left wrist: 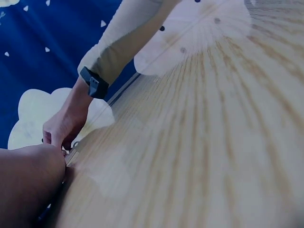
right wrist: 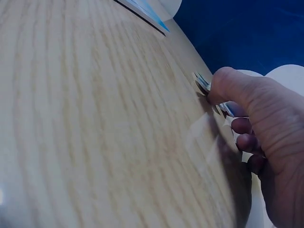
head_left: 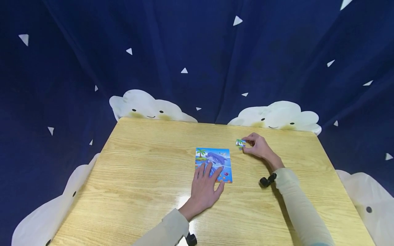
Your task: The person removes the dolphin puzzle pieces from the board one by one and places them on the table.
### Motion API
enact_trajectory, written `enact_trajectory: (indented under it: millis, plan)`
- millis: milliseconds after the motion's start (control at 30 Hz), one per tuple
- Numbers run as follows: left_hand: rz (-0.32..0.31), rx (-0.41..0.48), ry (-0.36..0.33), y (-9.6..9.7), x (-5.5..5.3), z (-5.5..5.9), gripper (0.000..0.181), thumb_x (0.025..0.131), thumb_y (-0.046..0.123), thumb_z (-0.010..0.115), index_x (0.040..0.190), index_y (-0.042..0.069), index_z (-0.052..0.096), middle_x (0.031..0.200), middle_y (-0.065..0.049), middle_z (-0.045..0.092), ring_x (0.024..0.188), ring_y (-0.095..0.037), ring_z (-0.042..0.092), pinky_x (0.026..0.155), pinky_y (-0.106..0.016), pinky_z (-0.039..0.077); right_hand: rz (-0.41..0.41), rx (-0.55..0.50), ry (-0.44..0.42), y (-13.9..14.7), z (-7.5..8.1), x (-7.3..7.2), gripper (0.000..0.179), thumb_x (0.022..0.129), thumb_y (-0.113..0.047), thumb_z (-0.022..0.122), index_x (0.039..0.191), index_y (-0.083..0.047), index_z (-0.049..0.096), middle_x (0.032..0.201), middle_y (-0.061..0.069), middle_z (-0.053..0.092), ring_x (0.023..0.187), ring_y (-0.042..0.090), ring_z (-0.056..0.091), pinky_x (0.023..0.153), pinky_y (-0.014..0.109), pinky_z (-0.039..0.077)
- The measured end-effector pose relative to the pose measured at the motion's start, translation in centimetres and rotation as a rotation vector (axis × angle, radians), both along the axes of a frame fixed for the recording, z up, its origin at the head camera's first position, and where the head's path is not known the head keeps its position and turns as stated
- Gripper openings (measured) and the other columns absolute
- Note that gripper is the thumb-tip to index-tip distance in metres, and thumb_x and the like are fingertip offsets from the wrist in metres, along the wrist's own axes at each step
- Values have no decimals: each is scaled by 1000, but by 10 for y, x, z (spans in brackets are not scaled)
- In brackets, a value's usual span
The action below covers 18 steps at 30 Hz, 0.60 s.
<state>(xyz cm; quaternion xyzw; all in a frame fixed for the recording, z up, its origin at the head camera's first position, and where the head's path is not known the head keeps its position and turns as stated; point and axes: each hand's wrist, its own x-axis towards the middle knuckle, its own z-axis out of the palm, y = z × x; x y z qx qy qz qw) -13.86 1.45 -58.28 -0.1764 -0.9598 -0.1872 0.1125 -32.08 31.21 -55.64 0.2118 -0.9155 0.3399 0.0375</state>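
Observation:
A square dolphin picture (head_left: 228, 159) with a palm tree at its upper left lies on the table. My left hand (head_left: 204, 192) rests on its lower part, fingers spread and nearly straight, covering some of the print. To the right and farther back, my right hand (head_left: 258, 147) pinches a small palm-tree jigsaw piece (head_left: 238, 142) between thumb and fingers at its right side. In the right wrist view, the thumb presses on the jigsaw piece (right wrist: 203, 82) low over the tabletop; whether it touches the wood I cannot tell.
The wooden table (head_left: 144, 164) reaches out on both sides of the hands. Behind it hangs a dark blue curtain (head_left: 197, 41) with white triangles. White cloud shapes with faces (head_left: 147, 107) line the table's far edge and sides.

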Motion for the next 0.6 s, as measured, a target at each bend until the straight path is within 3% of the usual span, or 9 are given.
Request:
enact_trajectory:
  millis: [200,600]
  plan:
    - [0,0,39,0,0,-1,52,103,52,49,151,34,54,155,-12,48,149,-41,35,120,-53,26,-24,7,-26,3,0,-2,42,80,-7,82,121,1,76,95,14,60,75,22,49,65,27,41]
    - [3,-9,56,0,-1,-1,52,101,52,51,150,34,56,154,-13,50,148,-41,38,119,-52,27,-30,-13,8,9,-3,-2,41,80,-8,81,119,3,76,89,12,57,76,22,49,67,30,40]
